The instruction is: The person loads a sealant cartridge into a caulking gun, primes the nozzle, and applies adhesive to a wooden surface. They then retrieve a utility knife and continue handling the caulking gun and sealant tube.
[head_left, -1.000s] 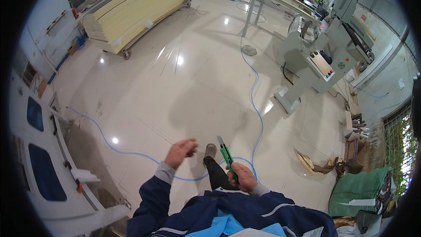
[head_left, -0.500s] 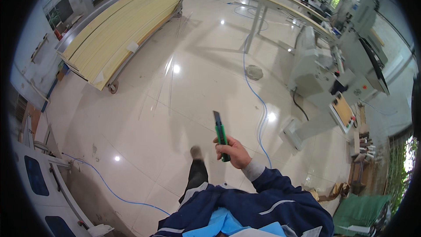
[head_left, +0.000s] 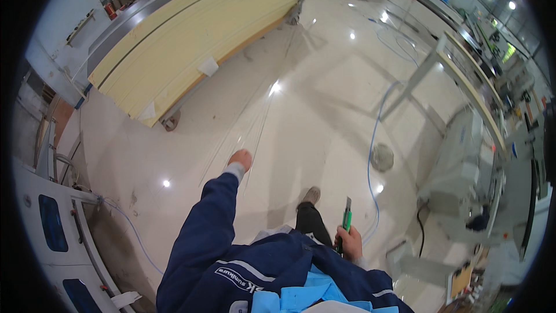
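My right hand [head_left: 351,242] is closed around the green and black handle of a utility knife [head_left: 347,220], low in front of my body. The knife points away from me, its dark blade showing past the green front end. My left hand [head_left: 241,160] reaches forward at the end of a dark blue sleeve. It looks rounded like a loose fist, and nothing shows sticking out of it. Below it, thin clear strips [head_left: 263,113] lie on the tiled floor, apart from the hand as far as I can see. One shoe [head_left: 311,196] is stepping ahead.
A wheeled trolley ahead on the left bears a stack of long cream-coloured panels [head_left: 202,37]. A blue hose [head_left: 370,177] runs across the floor on the right, beside a round floor patch [head_left: 382,157]. Grey machinery [head_left: 457,162] and a table frame [head_left: 472,87] stand right; a white cabinet [head_left: 49,220] is left.
My left arm has come into view, swung forward. The right hand with the knife has dropped lower and to the right. The view has turned left, and the panel stack is nearer.
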